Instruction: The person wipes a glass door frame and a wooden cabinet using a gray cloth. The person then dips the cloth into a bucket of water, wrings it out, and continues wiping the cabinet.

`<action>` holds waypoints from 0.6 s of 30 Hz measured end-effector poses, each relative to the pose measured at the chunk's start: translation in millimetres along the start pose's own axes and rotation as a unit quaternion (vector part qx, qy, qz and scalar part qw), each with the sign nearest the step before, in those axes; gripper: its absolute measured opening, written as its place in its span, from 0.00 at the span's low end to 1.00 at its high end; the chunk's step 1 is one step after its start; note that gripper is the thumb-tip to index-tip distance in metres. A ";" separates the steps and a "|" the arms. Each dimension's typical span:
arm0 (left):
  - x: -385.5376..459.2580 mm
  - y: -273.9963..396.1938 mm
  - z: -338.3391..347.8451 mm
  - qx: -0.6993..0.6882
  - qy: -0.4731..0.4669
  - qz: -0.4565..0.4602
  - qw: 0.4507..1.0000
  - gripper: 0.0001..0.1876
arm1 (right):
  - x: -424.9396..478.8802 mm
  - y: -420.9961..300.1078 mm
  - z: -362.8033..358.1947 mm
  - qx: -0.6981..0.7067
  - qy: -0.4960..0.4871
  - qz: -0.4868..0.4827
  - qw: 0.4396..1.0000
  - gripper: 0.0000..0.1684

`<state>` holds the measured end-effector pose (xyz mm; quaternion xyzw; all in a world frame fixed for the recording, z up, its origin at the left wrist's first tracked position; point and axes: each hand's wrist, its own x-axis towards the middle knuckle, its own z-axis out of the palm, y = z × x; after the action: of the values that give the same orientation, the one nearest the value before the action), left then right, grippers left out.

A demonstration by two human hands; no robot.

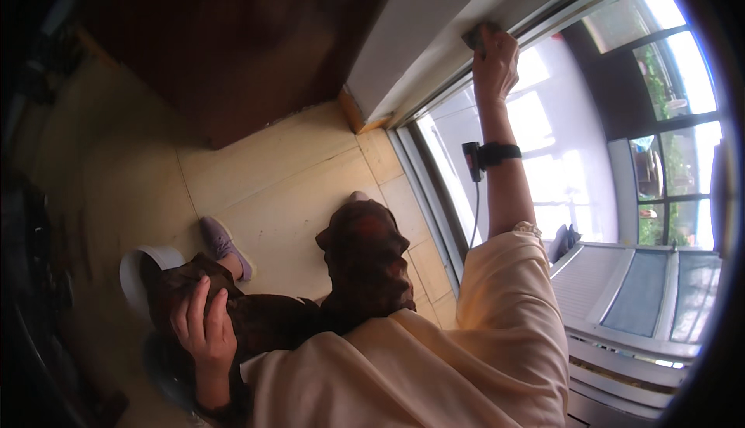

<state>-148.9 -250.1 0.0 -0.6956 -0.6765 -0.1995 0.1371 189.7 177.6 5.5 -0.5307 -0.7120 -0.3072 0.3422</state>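
With my arm stretched up and forward, my right hand (496, 70) grips a dark cloth or scouring pad (474, 38). The pad is pressed to the pale wall surface (445, 49) beside the metal door frame (532, 26). A black strap with a small device (474, 160) circles my right forearm, and a cable runs from it. My left hand (206, 323) rests on my knee in dark patterned trousers (250, 311); its fingers are slightly apart and nothing shows in them.
Tan floor tiles (279, 195) lie below, with a metal door track (428, 195) at the threshold. A dark red cabinet or door panel (233, 49) stands ahead left. A white bucket-like container (132, 279) is by my left knee. Beyond the doorway are a white-framed panel (634, 294) and windows (675, 79).
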 end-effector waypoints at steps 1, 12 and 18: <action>0.0 -3.7 3.7 0.004 -0.004 0.004 1.000 0.09 | -12.0 -4.1 7.8 0.003 -0.006 0.003 1.000 0.25; -9.2 -19.1 20.7 0.010 0.006 0.012 1.000 0.09 | -127.2 -9.0 69.5 0.025 -0.130 0.015 0.991 0.22; -4.9 -13.1 26.2 -0.014 0.008 0.003 1.000 0.09 | -56.2 2.9 23.2 0.166 0.031 0.112 0.979 0.20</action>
<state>-159.5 -241.7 -26.4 -0.6979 -0.6702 -0.2144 0.1331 200.2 166.2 -53.4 -0.5332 -0.6779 -0.1609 0.4798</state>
